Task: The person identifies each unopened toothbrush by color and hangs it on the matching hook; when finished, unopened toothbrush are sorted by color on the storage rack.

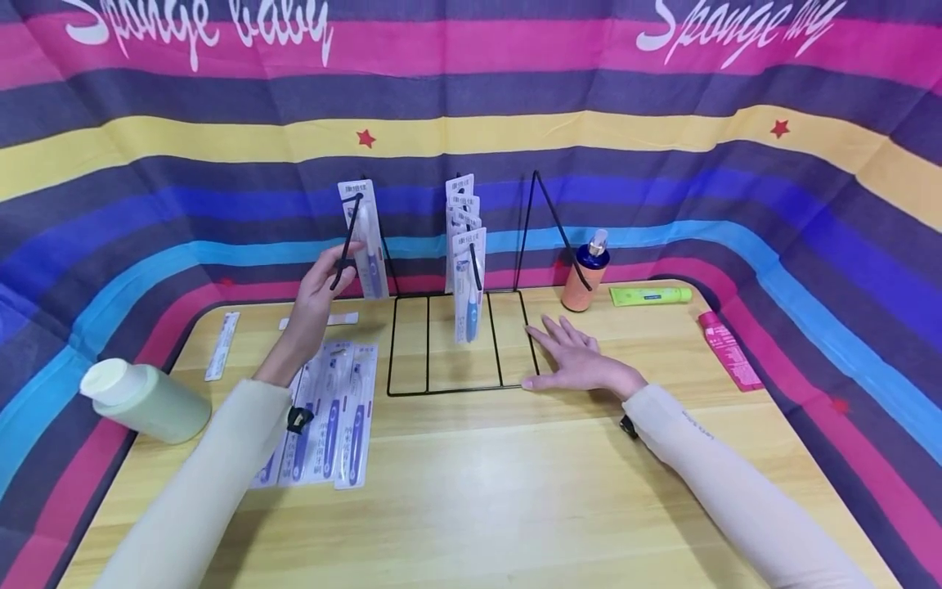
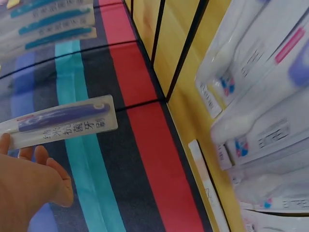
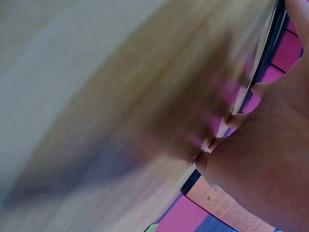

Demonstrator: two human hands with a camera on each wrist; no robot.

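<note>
My left hand (image 1: 318, 282) is raised at the left arm of a black wire rack (image 1: 441, 393). A packaged toothbrush (image 1: 374, 270) with a purple handle hangs on that arm, and one fingertip meets its edge in the left wrist view; the other fingers are apart from it. On the middle arm hang several packaged toothbrushes (image 1: 471, 286), the front one blue. The right arm (image 1: 562, 229) of the rack bears nothing. My right hand (image 1: 574, 356) rests with spread fingers at the right side of the rack's base. More packaged purple toothbrushes (image 1: 356, 433) lie below my left wrist.
A pale green bottle (image 1: 158, 405) with a white cap lies at the left, near a narrow packet (image 1: 222, 346). Behind the right hand stands a pump bottle (image 1: 585, 274). Green (image 1: 651, 295) and pink tubes (image 1: 728, 350) lie at the right. A striped curtain (image 1: 471, 82) surrounds the table.
</note>
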